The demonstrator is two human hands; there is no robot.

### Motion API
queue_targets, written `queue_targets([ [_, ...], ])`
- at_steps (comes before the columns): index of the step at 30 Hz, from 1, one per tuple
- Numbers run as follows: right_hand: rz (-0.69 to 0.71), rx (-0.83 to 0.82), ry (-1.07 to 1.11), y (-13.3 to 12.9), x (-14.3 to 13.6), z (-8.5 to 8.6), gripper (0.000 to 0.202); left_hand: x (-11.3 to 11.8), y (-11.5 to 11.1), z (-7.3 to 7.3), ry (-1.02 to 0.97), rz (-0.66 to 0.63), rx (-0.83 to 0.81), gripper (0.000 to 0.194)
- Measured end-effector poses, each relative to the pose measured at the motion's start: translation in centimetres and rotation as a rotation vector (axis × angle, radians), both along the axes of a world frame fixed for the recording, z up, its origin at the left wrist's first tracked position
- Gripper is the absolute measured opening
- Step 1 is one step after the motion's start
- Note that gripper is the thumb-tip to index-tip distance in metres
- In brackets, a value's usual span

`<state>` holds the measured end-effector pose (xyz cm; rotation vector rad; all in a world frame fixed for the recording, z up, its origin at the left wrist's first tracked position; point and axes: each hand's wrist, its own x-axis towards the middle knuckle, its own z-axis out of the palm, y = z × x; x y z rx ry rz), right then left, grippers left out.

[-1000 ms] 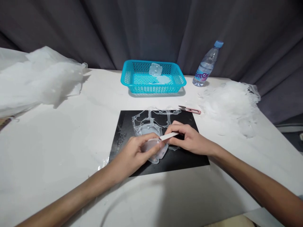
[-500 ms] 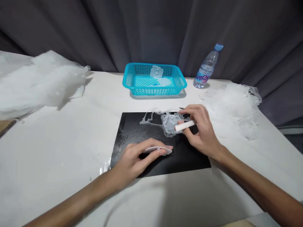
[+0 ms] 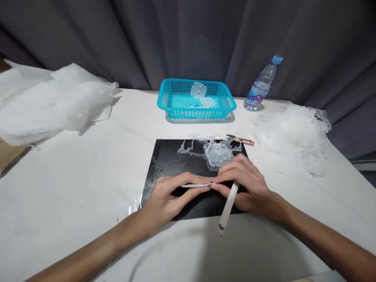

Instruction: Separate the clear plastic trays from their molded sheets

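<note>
My left hand (image 3: 169, 196) is closed on a thin, pale translucent plastic piece (image 3: 190, 185), seen edge-on above a black mat (image 3: 164, 158). Fingertips of my right hand (image 3: 246, 184) meet the right end of that piece. A white flat stick (image 3: 228, 205) with a dark tip is also held in my right hand, slanting down toward me. Beyond the hands, a clear moulded plastic piece (image 3: 217, 154) lies on the mat beside a clear cut-out frame (image 3: 192, 147). Thread snips (image 3: 242, 140) with pink handles rest by the mat's far right corner.
A blue basket (image 3: 196, 114) with several translucent pieces (image 3: 199, 90) stands at the back. Right of it is a water bottle (image 3: 258, 92). White plastic scraps (image 3: 293, 133) are heaped on the right, and a white plastic bag (image 3: 58, 102) lies at left on the white table (image 3: 73, 184).
My right hand has come down and left from the moulded piece to the piece in my left hand. The stick has swung to point toward me, and the snips are uncovered.
</note>
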<state>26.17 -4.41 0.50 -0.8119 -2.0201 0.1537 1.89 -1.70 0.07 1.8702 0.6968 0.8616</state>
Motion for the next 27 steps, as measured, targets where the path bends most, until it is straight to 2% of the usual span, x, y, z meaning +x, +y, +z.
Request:
queue_targets([
  [14, 0.019, -0.006, -0.002, 0.0, 0.1, -0.1, 0.019, 0.0, -0.5, -0.1, 0.023, 0.002, 0.051, 0.022],
  [18, 0.001, -0.06, 0.002, 0.4, 0.6, 1.1, 0.011, 0.2, -0.3, 0.4, 0.165, -0.016, 0.041, 0.027],
  [20, -0.12, -0.136, 0.07, 1.4, 2.1, 2.0, 0.008, 0.3, 0.0, 0.5, 0.284, -0.022, 0.073, 0.039],
  [21, -0.23, -0.167, 0.139, 2.1, 3.4, 2.4, 0.006, 0.4, 0.1, 0.4, 0.337, -0.035, 0.12, 0.044],
  [23, -0.446, -0.125, 0.262, 3.8, 6.7, 2.8, 0.006, 0.6, 0.3, 0.1, 0.425, -0.074, 0.256, 0.05],
  [25, -0.653, -0.066, 0.338, 5.5, 10.7, 2.7, 0.007, 0.9, 0.5, -0.3, 0.505, -0.113, 0.387, 0.052],
  [27, -0.91, -0.084, 0.276, 6.6, 14.2, 2.2, 0.006, 1.3, 0.5, -0.6, 0.57, -0.129, 0.496, 0.055],
])
